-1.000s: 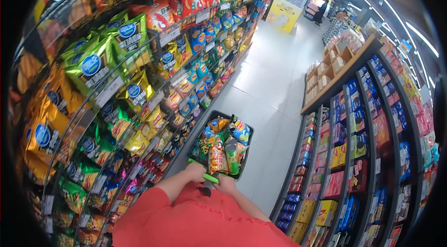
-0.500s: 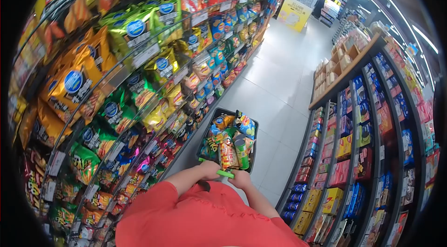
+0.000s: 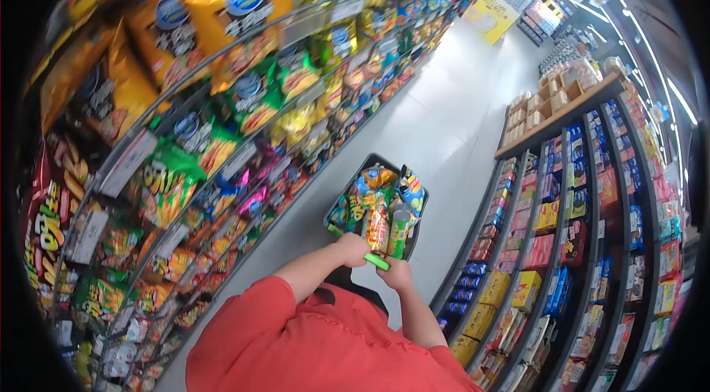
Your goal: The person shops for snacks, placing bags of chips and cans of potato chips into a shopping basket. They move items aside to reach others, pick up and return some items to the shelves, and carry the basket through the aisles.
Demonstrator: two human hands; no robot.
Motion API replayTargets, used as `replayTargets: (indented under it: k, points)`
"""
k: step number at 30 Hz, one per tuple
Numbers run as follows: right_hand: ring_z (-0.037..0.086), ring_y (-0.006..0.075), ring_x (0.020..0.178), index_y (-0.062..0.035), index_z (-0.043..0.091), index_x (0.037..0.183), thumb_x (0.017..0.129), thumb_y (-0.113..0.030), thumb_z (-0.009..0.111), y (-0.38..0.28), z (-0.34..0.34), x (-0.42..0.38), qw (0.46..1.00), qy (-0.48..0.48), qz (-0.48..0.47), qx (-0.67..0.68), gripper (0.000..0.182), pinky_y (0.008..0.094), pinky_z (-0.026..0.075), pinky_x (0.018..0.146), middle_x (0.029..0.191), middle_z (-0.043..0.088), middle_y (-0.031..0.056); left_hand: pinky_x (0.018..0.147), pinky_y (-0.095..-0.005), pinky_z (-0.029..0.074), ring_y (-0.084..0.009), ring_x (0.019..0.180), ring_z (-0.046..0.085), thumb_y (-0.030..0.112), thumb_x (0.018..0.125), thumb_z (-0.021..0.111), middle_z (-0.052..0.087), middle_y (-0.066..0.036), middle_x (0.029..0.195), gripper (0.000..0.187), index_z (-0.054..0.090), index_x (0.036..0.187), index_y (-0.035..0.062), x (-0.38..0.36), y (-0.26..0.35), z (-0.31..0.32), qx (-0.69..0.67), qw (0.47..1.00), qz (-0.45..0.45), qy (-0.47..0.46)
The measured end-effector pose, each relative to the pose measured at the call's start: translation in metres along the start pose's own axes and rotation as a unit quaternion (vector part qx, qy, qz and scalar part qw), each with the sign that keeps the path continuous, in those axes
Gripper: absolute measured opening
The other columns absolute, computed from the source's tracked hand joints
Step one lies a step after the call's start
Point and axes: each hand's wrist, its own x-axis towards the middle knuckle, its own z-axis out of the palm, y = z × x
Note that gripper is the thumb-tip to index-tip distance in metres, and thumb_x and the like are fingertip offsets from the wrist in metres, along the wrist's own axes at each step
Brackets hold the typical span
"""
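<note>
A dark cart basket stands in front of the red shirt, with a green handle across its near side. My left hand is wrapped round the handle's left part. Close beside it, my right hand grips the right end. Inside the basket lie several snack bags, among them an orange one and a blue and yellow one. A red and white pack and a green canister lie nearest the handle.
Shelves of chip bags rise close on the left. On the right, shelves hold boxed snacks, with a wooden bin rack beyond. The tiled floor runs between them to a yellow display.
The view has turned, and the chip bags on the left appear larger and nearer. The basket and both hands sit slightly further right and higher in view. Both hands keep their hold.
</note>
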Motion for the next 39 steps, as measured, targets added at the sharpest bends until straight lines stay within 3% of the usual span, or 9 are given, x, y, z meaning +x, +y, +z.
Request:
replayTargets:
  k: [9,17,21,30,39]
  points:
    - [0.068,0.0382,0.080,-0.0077,0.071,0.091,0.076,-0.033,0.072,-0.060,0.036,-0.089,0.992,-0.099,0.019,0.070,0.030,0.0448,0.054,0.073,0.084,0.069,0.0200,0.071,-0.0467,0.056,-0.0337,0.079,0.071,0.031,0.075,0.062,0.071,-0.015,0.081,0.027,0.073,0.083,0.0067,-0.111,0.020,0.045,-0.015,1.000,0.006,-0.011]
    - [0.068,0.0353,0.079,-0.0136,0.071,0.093,0.074,-0.034,0.074,-0.091,0.081,-0.171,0.995,-0.075,0.029,0.052,0.029,0.0451,0.054,0.071,0.082,0.070,0.0155,0.070,-0.0472,0.056,-0.0343,0.079,0.070,0.032,0.074,0.063,0.071,-0.016,0.081,0.028,0.073,0.084,0.0073,-0.186,0.045,0.088,-0.007,0.999,0.017,-0.044]
    - [0.068,0.0355,0.079,-0.0127,0.070,0.092,0.074,-0.034,0.074,-0.104,0.094,-0.204,0.993,-0.075,0.014,0.091,0.028,0.0456,0.055,0.071,0.081,0.069,0.0156,0.071,-0.0473,0.055,-0.0344,0.080,0.070,0.033,0.073,0.065,0.071,-0.015,0.082,0.027,0.072,0.083,0.0093,-0.222,0.060,0.102,-0.003,0.999,0.004,-0.033]
    - [0.068,0.0375,0.078,-0.0127,0.072,0.087,0.073,-0.036,0.071,-0.132,0.133,-0.275,0.999,-0.032,-0.022,0.029,0.027,0.0487,0.055,0.072,0.081,0.069,0.0177,0.075,-0.0474,0.055,-0.0334,0.084,0.070,0.036,0.073,0.067,0.071,-0.014,0.085,0.028,0.072,0.086,0.0112,-0.298,0.097,0.150,0.007,0.999,-0.048,0.004]
    - [0.067,0.0384,0.078,-0.0080,0.070,0.083,0.072,-0.035,0.072,-0.185,0.178,-0.342,0.996,-0.017,-0.069,0.048,0.030,0.0485,0.055,0.073,0.082,0.070,0.0171,0.080,-0.0472,0.055,-0.0337,0.090,0.069,0.036,0.077,0.067,0.072,-0.014,0.092,0.029,0.070,0.089,0.0102,-0.385,0.103,0.187,0.005,0.996,-0.081,-0.048]
